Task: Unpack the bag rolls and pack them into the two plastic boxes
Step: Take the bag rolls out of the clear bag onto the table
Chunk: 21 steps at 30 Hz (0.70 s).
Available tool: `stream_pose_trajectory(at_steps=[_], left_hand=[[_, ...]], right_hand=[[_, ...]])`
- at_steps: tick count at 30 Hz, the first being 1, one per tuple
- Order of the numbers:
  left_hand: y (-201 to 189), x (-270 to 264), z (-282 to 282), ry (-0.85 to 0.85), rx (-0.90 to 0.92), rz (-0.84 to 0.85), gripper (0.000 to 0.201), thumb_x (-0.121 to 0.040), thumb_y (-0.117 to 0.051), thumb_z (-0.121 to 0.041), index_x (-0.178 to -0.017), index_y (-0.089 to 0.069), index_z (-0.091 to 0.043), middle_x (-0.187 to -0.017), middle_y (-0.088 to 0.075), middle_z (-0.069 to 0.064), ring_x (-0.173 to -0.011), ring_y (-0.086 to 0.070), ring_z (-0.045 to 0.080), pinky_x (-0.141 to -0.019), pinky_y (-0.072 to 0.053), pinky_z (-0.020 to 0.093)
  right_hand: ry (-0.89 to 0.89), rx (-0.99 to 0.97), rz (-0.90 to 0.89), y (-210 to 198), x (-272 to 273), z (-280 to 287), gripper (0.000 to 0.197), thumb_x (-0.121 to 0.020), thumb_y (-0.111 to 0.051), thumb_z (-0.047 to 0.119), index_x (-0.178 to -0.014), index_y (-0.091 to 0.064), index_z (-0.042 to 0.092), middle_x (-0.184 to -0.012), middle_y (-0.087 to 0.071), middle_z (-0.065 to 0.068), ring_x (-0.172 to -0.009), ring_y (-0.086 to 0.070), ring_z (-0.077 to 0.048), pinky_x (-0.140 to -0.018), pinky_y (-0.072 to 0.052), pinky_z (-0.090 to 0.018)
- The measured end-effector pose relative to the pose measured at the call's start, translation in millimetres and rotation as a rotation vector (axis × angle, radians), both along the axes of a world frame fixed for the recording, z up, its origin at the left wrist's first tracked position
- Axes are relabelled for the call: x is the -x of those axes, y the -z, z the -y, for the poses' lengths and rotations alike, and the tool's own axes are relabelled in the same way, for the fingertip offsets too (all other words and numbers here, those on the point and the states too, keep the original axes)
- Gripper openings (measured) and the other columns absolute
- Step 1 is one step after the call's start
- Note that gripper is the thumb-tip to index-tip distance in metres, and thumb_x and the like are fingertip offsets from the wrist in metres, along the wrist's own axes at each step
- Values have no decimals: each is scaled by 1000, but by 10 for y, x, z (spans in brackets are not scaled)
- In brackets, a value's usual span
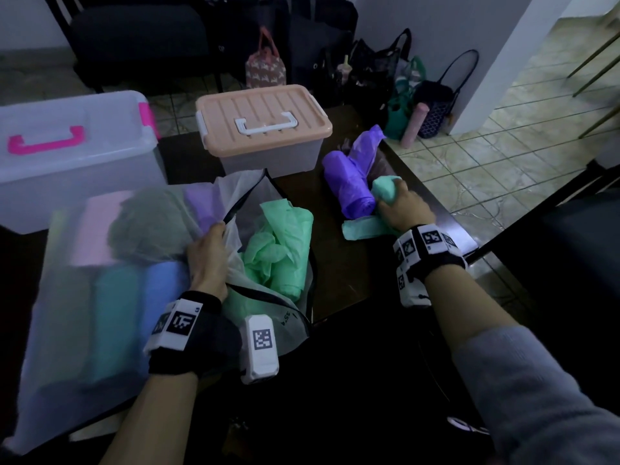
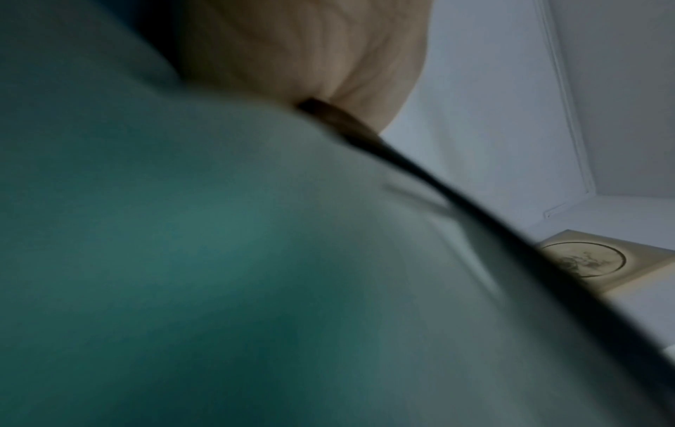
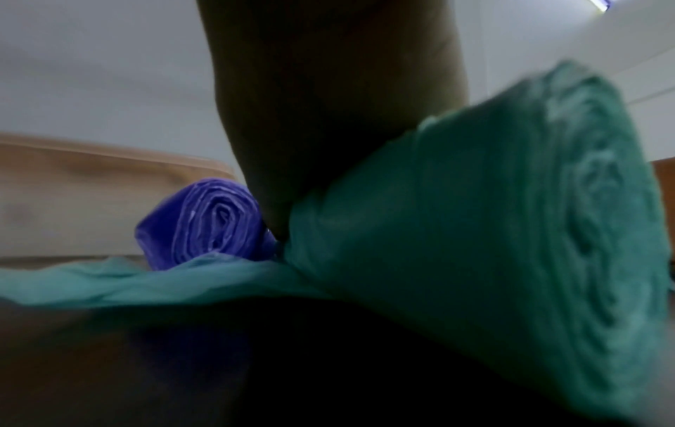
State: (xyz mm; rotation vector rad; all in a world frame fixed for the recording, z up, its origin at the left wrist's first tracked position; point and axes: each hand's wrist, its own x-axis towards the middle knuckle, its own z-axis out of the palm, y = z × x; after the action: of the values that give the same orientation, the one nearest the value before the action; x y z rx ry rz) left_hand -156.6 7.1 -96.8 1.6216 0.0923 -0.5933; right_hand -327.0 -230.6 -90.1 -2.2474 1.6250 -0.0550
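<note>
A large translucent storage bag [image 1: 84, 280] lies at the left of the dark table, with pink, teal and blue rolls showing through it and a loose green roll [image 1: 281, 243] at its open mouth. My left hand [image 1: 208, 253] grips the bag's zippered edge [image 2: 420, 173]. My right hand [image 1: 399, 206] grips a teal roll [image 1: 385, 187] [image 3: 493, 231], its loose end trailing on the table. A purple roll [image 1: 349, 182] [image 3: 204, 222] lies just left of it. Two closed plastic boxes stand behind: one with a pink handle [image 1: 67, 146], one with a peach lid [image 1: 261, 122].
The table's right edge [image 1: 436, 193] runs just beyond the teal roll, with tiled floor below. Several bags and a pink bottle [image 1: 414, 125] sit on the floor by a white wall corner. Dark chairs stand behind the boxes.
</note>
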Motion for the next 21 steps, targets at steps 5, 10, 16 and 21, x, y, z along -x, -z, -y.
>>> stream_pose_trajectory(at_steps=[5, 10, 16, 21], left_hand=[[-3, -13, -9, 9, -2, -23, 25, -85, -53, -28, -63, -44, -19, -73, -44, 10, -72, -41, 21, -63, -35, 35], [-6, -18, -12, 7, 26, -40, 20, -84, -54, -28, -68, -49, -17, -81, -49, 12, -75, -46, 21, -66, -39, 36], [-41, -1, -31, 5, 60, -68, 25, -89, -52, -27, -67, -53, -14, -84, -54, 12, -78, -50, 20, -70, -42, 35], [-35, 2, -46, 10, 49, -59, 27, -88, -52, -26, -66, -55, -12, -84, -56, 14, -79, -52, 23, -70, -43, 36]], right_hand=[[5, -22, -47, -46, -30, 13, 69, -88, -48, 49, -145, -21, 23, -138, -41, -18, -126, -38, -38, -103, -33, -51], [-42, 28, -22, -308, 9, -113, 74, -84, -53, 51, -145, -23, 21, -146, -31, -17, -136, -24, -36, -108, -21, -50], [-115, 29, 368, -588, -319, -730, 32, -91, -51, 27, -107, -58, 0, -105, -59, -16, -103, -56, -30, -82, -42, -32], [-147, -457, 220, -247, -686, -1304, 70, -85, -48, 63, -114, -51, -1, -123, -55, -19, -111, -57, -33, -93, -46, -36]])
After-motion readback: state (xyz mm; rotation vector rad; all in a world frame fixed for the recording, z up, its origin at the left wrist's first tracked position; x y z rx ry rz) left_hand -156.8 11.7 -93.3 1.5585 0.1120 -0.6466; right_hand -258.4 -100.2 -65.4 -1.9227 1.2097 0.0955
